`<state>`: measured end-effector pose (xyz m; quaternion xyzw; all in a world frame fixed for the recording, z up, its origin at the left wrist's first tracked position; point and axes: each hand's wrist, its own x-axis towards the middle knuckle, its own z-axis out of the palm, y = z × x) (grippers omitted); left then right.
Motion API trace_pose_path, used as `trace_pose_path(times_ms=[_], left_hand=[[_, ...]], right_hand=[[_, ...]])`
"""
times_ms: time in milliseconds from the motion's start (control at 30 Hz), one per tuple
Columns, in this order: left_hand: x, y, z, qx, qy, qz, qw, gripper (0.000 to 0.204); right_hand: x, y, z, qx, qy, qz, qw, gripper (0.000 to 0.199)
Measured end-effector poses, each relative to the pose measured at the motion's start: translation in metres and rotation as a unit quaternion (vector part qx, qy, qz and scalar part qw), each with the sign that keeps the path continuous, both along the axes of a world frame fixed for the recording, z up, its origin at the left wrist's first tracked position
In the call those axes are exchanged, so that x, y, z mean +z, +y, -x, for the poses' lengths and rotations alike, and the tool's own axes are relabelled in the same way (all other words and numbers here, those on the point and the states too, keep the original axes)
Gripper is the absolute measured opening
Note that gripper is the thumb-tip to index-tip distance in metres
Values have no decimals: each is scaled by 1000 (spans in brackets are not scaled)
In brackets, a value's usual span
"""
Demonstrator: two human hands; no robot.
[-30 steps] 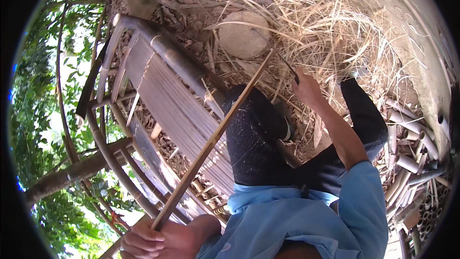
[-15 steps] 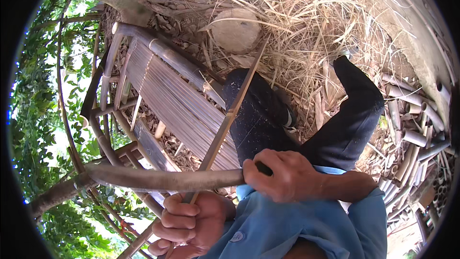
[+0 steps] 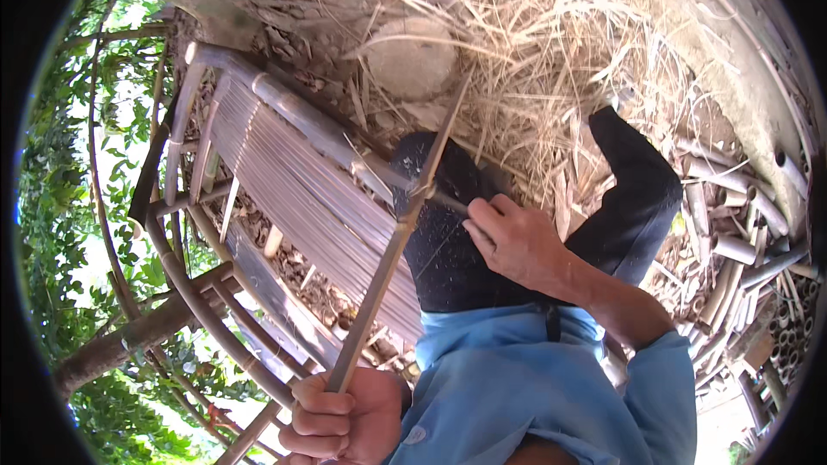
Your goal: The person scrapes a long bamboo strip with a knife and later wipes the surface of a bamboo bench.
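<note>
My left hand (image 3: 332,418) is closed around the lower end of a long, narrow bamboo strip (image 3: 376,291). The strip slants up and away to the right, over my thigh and the edge of a slatted bamboo seat. My right hand (image 3: 521,245) grips a long-bladed knife, its handle mostly hidden by my fingers. The knife blade (image 3: 450,203) lies across the strip at a knobby joint in its upper half. Motion blurs the far part of the blade, and I cannot tell how deep its edge sits in the bamboo.
The slatted bamboo seat (image 3: 293,185) with its pole frame stands at left. Pale shavings (image 3: 560,60) cover the ground ahead, around a round wooden block (image 3: 411,58). Cut bamboo tubes (image 3: 749,215) are heaped at right. My legs in black trousers (image 3: 633,181) bend forward.
My right hand has moved away from my body with the knife, sliding from near my left hand up to the strip's upper joint. My left hand still holds the strip, slightly lower.
</note>
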<state>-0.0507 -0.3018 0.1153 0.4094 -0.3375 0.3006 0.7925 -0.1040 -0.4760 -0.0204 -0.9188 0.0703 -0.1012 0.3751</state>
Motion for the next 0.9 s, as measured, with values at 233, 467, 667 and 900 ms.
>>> trace_pose_path(times_ms=[233,467,667,900], left_hand=[[7,-16,-7,21,19,43,999,51],[4,-7,-13,25,17,24,999,52],[13,-33,-14,67,19,59,996,51],[18,-7,-19,20,27,-19,999,37]], right_hand=[[-114,-36,-30,-30,6,5,1000,8],[-205,-78,-50,-66,135,-152,977,18],[-288,-143,-18,-153,218,124,956,33],[-88,-67,-34,-72,226,-87,967,28]])
